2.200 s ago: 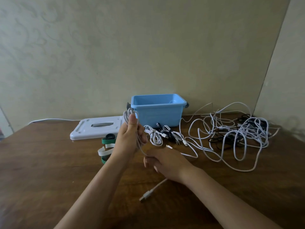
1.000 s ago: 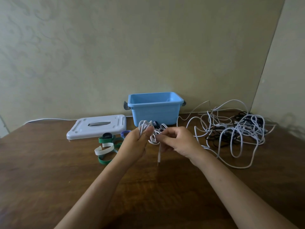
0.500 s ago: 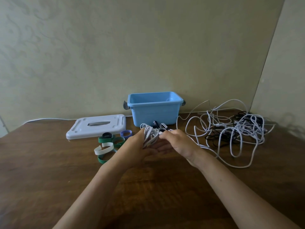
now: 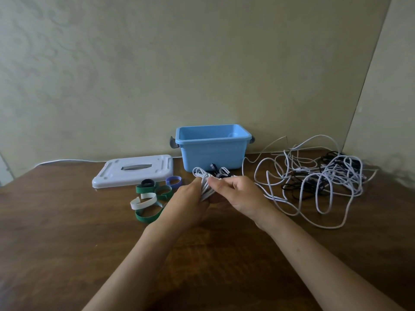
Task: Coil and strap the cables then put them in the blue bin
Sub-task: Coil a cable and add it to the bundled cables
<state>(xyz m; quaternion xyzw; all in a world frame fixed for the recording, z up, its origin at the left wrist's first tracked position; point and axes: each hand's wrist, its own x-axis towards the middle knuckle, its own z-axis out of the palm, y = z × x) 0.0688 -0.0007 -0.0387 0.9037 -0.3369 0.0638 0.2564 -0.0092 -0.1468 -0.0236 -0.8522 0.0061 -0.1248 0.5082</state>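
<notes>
The coiled white cable (image 4: 203,184) is held above the table, just in front of the blue bin (image 4: 213,151), clamped between both hands. The left hand (image 4: 187,202) wraps its fingers round the lower part of the bundle, and the right hand (image 4: 238,194) pinches the upper loops with curled fingers. No strap is yet visible on the bundle, so strapping appears to be the step in hand. Risk: if either grip slackens before a strap is fitted, the springy loops will likely fan open and the coil must be rewound. Reaching for a strap leaves one hand to hold the bundle, which makes this more likely. The straps (image 4: 149,198) lie to the left of the bin and nearer the person; they are flat curled bands in green, white, black and violet, apparently a soft fabric. The bin is smooth moulded plastic, rectangular, with dark handles at each end; its interior appears bare as far as can be seen. Its white lid (image 4: 134,170) lies flat just left of the bin. Several smaller bundled cables (image 4: 221,172) rest against the bin's front. To the right of the bin a loose tangle of cables (image 4: 318,178), thin, round, white and black, sprawls over the dark wood-grain table (image 4: 67,243).
</notes>
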